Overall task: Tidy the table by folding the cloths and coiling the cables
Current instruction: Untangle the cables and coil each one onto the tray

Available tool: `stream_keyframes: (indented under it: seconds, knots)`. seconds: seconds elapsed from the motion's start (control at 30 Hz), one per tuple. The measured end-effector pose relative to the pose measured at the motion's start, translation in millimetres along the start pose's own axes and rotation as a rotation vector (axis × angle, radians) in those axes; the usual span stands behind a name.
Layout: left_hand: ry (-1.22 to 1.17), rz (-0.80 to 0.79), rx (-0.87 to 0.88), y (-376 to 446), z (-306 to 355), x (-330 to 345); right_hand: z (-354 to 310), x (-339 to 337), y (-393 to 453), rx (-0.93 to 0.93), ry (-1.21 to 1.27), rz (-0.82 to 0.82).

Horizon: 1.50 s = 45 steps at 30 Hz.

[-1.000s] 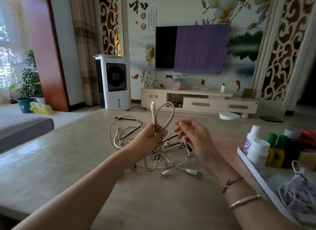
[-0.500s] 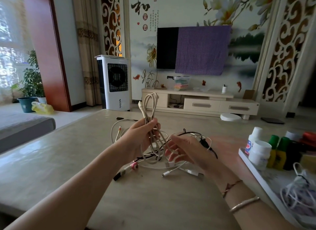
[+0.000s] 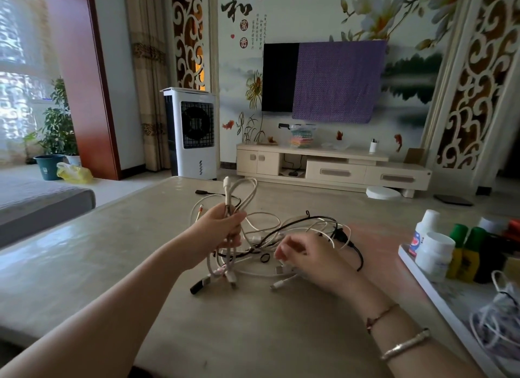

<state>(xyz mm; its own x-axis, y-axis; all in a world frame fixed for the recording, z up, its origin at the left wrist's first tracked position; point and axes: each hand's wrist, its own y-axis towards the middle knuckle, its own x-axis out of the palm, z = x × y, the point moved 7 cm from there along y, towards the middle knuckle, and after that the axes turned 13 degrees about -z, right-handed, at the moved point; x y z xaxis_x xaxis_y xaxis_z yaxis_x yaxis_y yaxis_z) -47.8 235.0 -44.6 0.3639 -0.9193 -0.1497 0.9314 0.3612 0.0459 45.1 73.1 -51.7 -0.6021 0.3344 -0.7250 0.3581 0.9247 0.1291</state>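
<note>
My left hand [image 3: 222,226] is closed around a looped white cable [image 3: 242,192], held upright above the beige table [image 3: 112,265]; the loop and one plug stick up above my fist and the loose ends hang below it. Under and behind it lies a tangle of white and black cables [image 3: 298,231] on the table. My right hand [image 3: 309,256] is low over the near side of that tangle, fingers curled at a white cable end [image 3: 281,283]; whether it grips the cable is blurred.
A white tray [image 3: 427,290] at the right table edge holds white bottles [image 3: 433,251], green-capped yellow bottles [image 3: 467,254] and a bundle of white cord [image 3: 501,315]. A black plug [image 3: 200,285] lies near my left forearm. A grey sofa edge sits far left.
My left hand kept the looped cable and shifted slightly right. My right hand dropped from chest height down onto the tangle on the table.
</note>
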Motion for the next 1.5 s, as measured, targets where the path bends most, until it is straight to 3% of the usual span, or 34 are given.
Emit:
stream_keyframes:
  seconds: [0.13, 0.27, 0.43, 0.53, 0.6, 0.67, 0.77, 0.97, 1.17, 1.37, 1.5]
  knots:
    - [0.001, 0.047, -0.034, 5.2, -8.7, -9.3, -4.5, 12.4, 10.1, 0.036, -0.28, -0.038]
    - [-0.105, -0.019, -0.073, 8.2, -14.0, 0.4, -6.5, 20.4, 25.6, 0.069, -0.443, -0.053]
    - [-0.195, -0.118, -0.113, 10.7, -19.0, 12.2, -8.7, 20.8, 38.6, 0.076, -0.52, -0.06]
    - [-0.128, -0.11, -0.116, 10.3, -18.0, 11.7, -9.8, 23.3, 36.8, 0.035, -0.554, -0.011]
    - [-0.058, -0.083, -0.11, 7.8, -16.7, 11.2, -8.2, 14.2, 31.0, 0.014, -0.336, 0.071]
    - [-0.012, -0.063, -0.085, 5.4, -13.8, 14.2, -3.6, -0.1, 24.3, 0.005, 0.04, 0.139]
    - [0.0, -0.097, -0.033, 2.0, -5.6, 29.6, -0.2, -9.5, 15.1, -0.029, 0.443, 0.124]
    - [0.024, -0.179, -0.011, -1.7, 3.2, 54.4, 4.4, -10.8, 6.6, 0.023, 0.643, 0.121]
    - [0.006, -0.086, 0.005, -2.6, 5.0, 47.8, 3.5, -6.5, 3.5, 0.036, 0.719, 0.109]
    - [-0.032, 0.087, 0.003, -0.2, 3.5, 35.8, -6.0, 12.4, 3.6, -0.062, 1.41, -0.05]
    - [0.007, 0.145, 0.034, 1.8, 6.1, 35.5, -8.4, 6.4, 0.9, -0.162, 1.576, -0.07]
